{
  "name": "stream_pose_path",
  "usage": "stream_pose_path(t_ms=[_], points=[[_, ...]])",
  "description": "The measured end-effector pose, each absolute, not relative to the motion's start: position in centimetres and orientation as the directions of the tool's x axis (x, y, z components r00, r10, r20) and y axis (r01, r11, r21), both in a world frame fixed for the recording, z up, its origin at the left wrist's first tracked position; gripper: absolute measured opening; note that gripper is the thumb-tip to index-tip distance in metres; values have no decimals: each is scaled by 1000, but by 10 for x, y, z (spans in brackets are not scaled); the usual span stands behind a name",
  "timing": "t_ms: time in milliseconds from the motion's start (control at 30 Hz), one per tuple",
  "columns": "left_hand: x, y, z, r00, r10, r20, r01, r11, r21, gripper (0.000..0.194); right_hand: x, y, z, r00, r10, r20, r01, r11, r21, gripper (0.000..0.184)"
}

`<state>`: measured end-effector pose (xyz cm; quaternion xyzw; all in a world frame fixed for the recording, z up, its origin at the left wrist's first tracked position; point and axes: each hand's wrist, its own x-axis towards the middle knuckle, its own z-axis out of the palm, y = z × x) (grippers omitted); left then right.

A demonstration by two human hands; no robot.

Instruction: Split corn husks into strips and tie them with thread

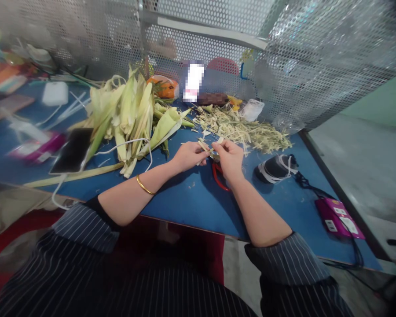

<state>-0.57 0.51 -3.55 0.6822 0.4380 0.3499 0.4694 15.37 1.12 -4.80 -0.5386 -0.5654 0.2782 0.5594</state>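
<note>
Over the middle of the blue table, my left hand (190,156) and my right hand (229,157) almost meet. Both have their fingers closed on a small pale strip of corn husk (203,145), its ends showing between the fingertips. Beneath my right hand lie scissors with red handles (218,178), their blades partly hidden by the hand. To the left of my hands spreads a big heap of green and yellowish corn husks (132,112). Beyond my right hand lies a pile of shredded husk bits (240,127).
Behind the table (185,202) stands a perforated metal screen (204,46). On the right are a black cylinder wrapped with white cord (275,168) and a purple power strip (339,218). A dark phone (71,152) with a white cable lies left. An orange packet (165,86) sits at the back.
</note>
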Motion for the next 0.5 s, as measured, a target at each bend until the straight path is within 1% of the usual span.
stream_pose_path(t_ms=[67,100,133,167,233,267,300,333,367,400,433,500], points=[[-10,7,-33,351,928,127,345,-254,903,33,157,16,-47,240,899,367,268,301,-915,21],[-14,9,-29,320,929,187,420,-316,851,41,159,17,-46,271,884,382,255,317,-914,20],[-19,11,-25,252,929,270,514,-365,776,44,161,18,-44,283,874,394,255,328,-910,19],[-26,14,-19,178,924,339,595,-375,711,40,162,18,-43,268,875,403,262,336,-905,21],[-42,20,-9,1,909,417,729,-286,622,33,164,16,-41,178,895,409,279,353,-893,30],[-51,24,-4,-67,886,459,782,-239,575,33,164,13,-41,124,904,409,286,362,-887,36],[-59,28,-2,-93,869,486,835,-197,514,35,163,11,-41,80,909,410,294,371,-881,41],[-66,32,-1,-128,857,499,884,-130,449,39,162,9,-42,45,909,414,310,381,-871,45],[-72,35,-2,-147,867,476,919,-59,390,46,161,7,-42,18,906,423,340,392,-855,48],[-77,39,-4,-180,886,427,932,15,363,52,160,5,-43,-12,900,435,389,405,-827,49],[-81,41,-8,-213,906,367,927,70,367,53,160,4,-44,-43,892,451,455,419,-786,49],[-85,44,-13,-214,927,306,923,90,374,42,160,4,-45,-74,856,511,618,442,-650,47]])
